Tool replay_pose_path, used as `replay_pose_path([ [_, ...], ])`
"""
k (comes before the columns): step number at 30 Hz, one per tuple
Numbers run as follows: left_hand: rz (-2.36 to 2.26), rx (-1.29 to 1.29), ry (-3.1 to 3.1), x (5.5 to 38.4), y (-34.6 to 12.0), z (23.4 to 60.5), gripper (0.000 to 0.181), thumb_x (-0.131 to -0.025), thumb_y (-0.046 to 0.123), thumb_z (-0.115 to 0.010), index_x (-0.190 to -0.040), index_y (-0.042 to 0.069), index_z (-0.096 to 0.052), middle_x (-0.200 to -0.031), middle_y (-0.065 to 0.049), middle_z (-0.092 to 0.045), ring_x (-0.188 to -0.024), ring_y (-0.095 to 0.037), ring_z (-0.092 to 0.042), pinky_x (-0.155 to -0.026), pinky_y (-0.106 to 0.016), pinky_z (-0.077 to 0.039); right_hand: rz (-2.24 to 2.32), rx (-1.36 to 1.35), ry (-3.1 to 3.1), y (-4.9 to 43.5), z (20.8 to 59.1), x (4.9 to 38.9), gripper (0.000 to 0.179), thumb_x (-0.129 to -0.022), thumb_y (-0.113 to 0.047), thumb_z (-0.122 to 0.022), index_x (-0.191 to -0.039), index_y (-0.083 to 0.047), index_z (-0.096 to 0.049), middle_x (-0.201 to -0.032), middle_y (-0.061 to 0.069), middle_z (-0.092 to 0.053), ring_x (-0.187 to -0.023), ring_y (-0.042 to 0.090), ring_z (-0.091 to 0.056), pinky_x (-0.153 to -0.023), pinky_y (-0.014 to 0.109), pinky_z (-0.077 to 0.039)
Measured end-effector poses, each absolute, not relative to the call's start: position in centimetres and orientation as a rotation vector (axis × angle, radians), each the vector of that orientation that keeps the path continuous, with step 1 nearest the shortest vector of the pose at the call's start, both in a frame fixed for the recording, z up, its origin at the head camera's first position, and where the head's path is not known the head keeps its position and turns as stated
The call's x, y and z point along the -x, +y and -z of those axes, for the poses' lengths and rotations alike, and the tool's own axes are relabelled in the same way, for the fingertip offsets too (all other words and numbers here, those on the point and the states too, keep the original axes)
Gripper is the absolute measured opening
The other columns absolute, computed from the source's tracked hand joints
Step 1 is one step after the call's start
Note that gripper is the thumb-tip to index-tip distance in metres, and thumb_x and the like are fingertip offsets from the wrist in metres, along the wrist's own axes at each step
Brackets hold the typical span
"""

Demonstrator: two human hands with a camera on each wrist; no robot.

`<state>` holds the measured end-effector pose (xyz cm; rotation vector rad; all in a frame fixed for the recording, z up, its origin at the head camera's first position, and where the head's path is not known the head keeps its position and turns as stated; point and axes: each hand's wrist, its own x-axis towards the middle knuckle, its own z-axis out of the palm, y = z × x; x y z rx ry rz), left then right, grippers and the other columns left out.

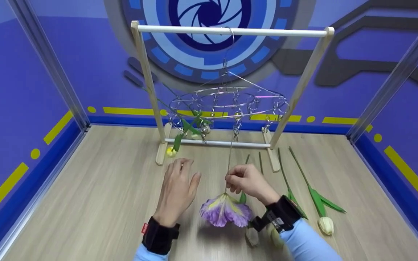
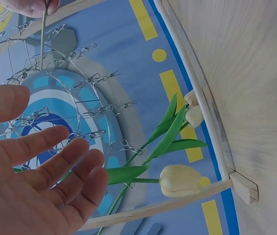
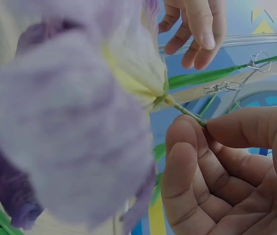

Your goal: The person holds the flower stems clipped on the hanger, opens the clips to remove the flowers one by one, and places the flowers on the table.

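My right hand [image 1: 247, 181] pinches the stem of a purple artificial flower [image 1: 226, 210] between thumb and fingertips, just above the bloom, which hangs head down over the table. In the head view its stem [image 1: 229, 159] runs up to a clip under the round metal clip hanger [image 1: 230, 115]. My left hand [image 1: 178, 192] is held up left of the flower with fingers spread loosely and nothing in them. Pale tulips hang upside down from the hanger's left side; one yellowish tulip [image 1: 171, 151] shows in front, and its cream bloom [image 2: 180, 180] appears large in the left wrist view.
A wooden rack [image 1: 296, 88] with a white top bar [image 1: 209, 30] carries the hanger by its hook. Several tulips lie on the table [image 1: 103, 203] at the right, among them a white tulip [image 1: 326, 225]. Blue printed walls enclose the back and sides.
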<state>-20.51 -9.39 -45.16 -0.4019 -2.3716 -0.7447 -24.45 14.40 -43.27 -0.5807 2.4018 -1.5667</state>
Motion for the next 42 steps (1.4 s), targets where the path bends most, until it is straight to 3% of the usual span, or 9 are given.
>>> replay_pose_path([
  [9,0.745,0.397,-2.366,20.6,-9.4,45.4,0.036,-0.099,0.019,-0.069,-0.125,-0.007,-0.065,-0.119,-0.022,-0.063,-0.109,-0.039,-0.06,-0.095,-0.05,-0.049,1.537,0.562,2.334,13.8,44.6,24.8,0.014,-0.097,-0.004,-0.064,-0.091,0.004,-0.074,-0.076,0.011,-0.072,-0.062,0.013,-0.064,-0.056,0.026,-0.054],
  [20,0.723,0.412,-2.348,20.7,-9.4,45.6,0.035,-0.099,0.019,-0.069,-0.124,-0.006,-0.065,-0.117,-0.02,-0.063,-0.107,-0.038,-0.06,-0.096,-0.05,-0.047,1.516,0.499,2.281,13.3,46.5,25.4,0.017,-0.097,0.001,-0.058,-0.094,0.012,-0.07,-0.075,0.008,-0.071,-0.061,0.012,-0.064,-0.056,0.022,-0.053],
  [42,0.73,0.414,-2.357,20.8,-9.3,45.6,0.036,-0.098,0.02,-0.069,-0.124,-0.005,-0.065,-0.117,-0.02,-0.063,-0.109,-0.039,-0.06,-0.096,-0.051,-0.048,1.508,0.384,2.273,12.7,48.8,26.4,0.016,-0.096,-0.001,-0.061,-0.091,0.01,-0.072,-0.073,0.007,-0.072,-0.059,0.01,-0.064,-0.055,0.023,-0.052],
])
